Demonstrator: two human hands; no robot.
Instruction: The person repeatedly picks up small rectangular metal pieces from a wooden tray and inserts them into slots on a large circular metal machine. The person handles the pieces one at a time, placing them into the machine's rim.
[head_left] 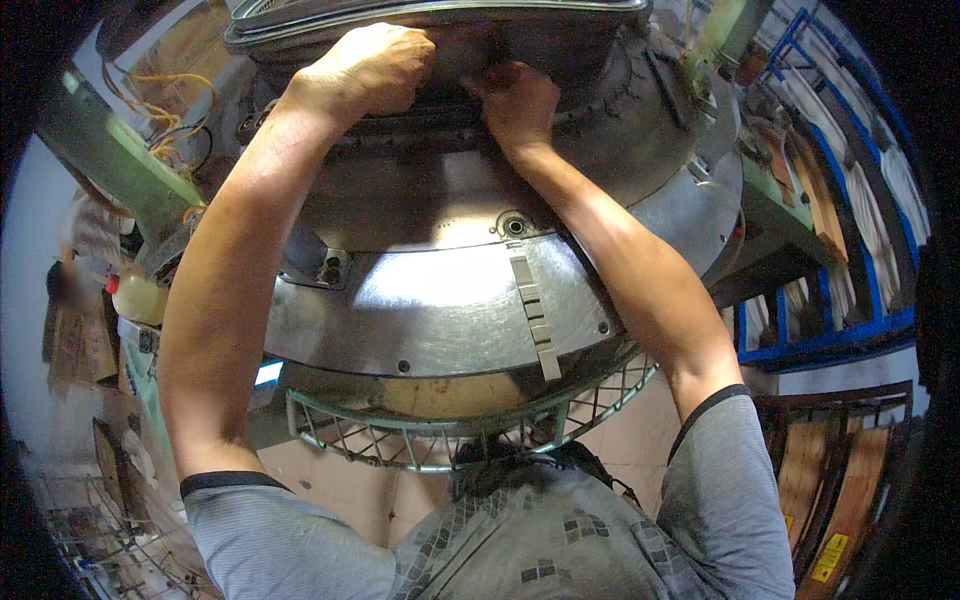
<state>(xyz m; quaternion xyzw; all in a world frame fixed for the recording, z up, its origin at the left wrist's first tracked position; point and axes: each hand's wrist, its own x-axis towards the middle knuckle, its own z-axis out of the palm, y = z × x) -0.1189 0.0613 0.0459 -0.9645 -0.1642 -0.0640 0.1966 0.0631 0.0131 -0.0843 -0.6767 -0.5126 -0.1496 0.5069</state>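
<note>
Both arms reach forward over a large round metal machine (430, 290), which looks like a circular knitting machine. My left hand (385, 68) is closed against the dark ring-shaped upper part (560, 50), its fingertips turned away and hidden. Slightly lower and to the right, my right hand (522, 100) is curled in the shadow under that upper part, with thumb and fingers drawn together. Whatever lies between the fingers of either hand is too hidden or small to name. A row of small dark fittings (610, 100) runs around the ring beside my right hand.
A segmented metal strip (534, 315) lies down the machine's front plate, below a round fitting (515, 226). A green wire guard (430, 440) curves along the lower front. Green posts (120, 150) flank the machine. A blue rack (850, 340) with white material stands at right.
</note>
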